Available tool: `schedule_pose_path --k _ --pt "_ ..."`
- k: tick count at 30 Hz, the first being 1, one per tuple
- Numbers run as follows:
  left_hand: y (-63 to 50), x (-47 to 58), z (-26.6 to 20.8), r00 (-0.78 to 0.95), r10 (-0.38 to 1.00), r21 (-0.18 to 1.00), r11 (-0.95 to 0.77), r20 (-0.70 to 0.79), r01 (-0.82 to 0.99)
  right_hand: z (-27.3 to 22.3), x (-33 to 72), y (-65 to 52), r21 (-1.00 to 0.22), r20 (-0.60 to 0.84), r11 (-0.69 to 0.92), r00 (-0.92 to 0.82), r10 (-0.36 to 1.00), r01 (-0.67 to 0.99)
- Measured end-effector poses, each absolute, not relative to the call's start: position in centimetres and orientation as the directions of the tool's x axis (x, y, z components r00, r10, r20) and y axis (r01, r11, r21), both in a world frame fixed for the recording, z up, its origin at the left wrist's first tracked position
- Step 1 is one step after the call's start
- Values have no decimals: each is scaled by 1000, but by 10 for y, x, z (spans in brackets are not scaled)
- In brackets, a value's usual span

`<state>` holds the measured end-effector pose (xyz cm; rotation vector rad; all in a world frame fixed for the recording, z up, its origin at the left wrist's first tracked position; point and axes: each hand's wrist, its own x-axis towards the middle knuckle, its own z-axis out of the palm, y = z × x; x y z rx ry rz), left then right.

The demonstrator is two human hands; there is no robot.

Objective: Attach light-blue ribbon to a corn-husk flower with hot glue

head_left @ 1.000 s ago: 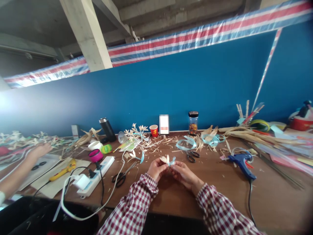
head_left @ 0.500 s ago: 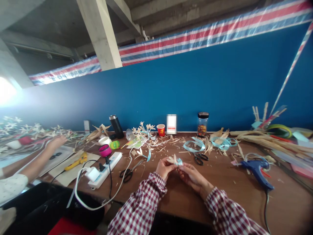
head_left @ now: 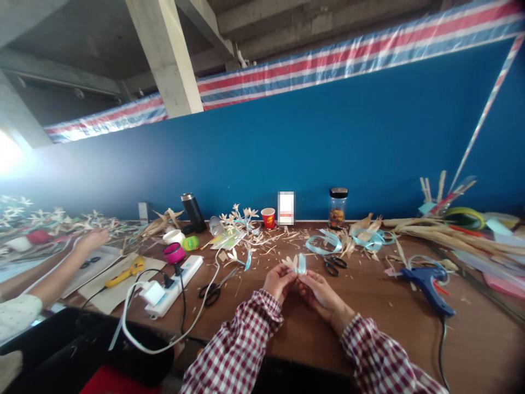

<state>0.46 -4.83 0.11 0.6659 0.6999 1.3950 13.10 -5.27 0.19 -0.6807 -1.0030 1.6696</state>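
Observation:
Over the front of the brown table, my left hand (head_left: 279,281) pinches a small pale flower (head_left: 290,262) with petals like dried husk. Its petals fan up and to the left above my fingertips. Right beside it, my right hand (head_left: 322,293) is closed on a short light-blue ribbon (head_left: 302,263) that stands upright at the flower's base. Both sets of fingertips almost meet, and they hide where ribbon and flower join. Black-handled scissors (head_left: 334,265) lie just beyond my right hand. Another pair of scissors (head_left: 210,294) rests to the left of my left hand.
A blue glue gun (head_left: 429,282) lies at right, its cord running off the front edge. At left are a white power strip (head_left: 176,287) with cables and a yellow glue gun (head_left: 125,272). A paper cup (head_left: 268,218) and a jar (head_left: 338,208) stand behind. A co-worker's arm (head_left: 61,268) reaches in.
The light-blue ribbon, folded low between my fingers before, now stands up taller beside the flower. My hands stay in nearly the same place, and the view has shifted slightly.

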Motion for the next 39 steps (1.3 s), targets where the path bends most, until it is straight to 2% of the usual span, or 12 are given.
schedule_pose_path --k 2,4,7,10,14,19,30,36,39 --pt "-52 3 4 56 994 782 105 -89 -614 2 128 -53 -873 18 -105 -248 968 -476" --pt "-55 1 8 55 991 792 134 -126 -596 2 127 -53 -906 61 -12 -160 985 -423" --pt "-59 2 14 12 984 816 156 -180 -556 2 128 -53 -958 209 196 -43 977 -210" --pt "-60 6 19 -59 974 854 163 -220 -494 4 130 -54 -948 318 318 -5 948 2" --pt "-57 12 22 -166 956 884 146 -242 -445 7 132 -58 -922 361 355 10 933 154" --pt "-52 15 22 -207 939 868 149 -274 -475 10 131 -61 -898 379 369 -1 925 238" --pt "-58 13 17 -133 961 838 138 -242 -528 10 129 -64 -916 368 370 -43 929 156" --pt "-60 2 18 -78 968 833 162 -238 -529 8 127 -60 -932 360 355 -95 928 -68" --pt "-62 1 19 -75 965 824 173 -252 -540 8 127 -60 -949 272 249 -104 957 -193"
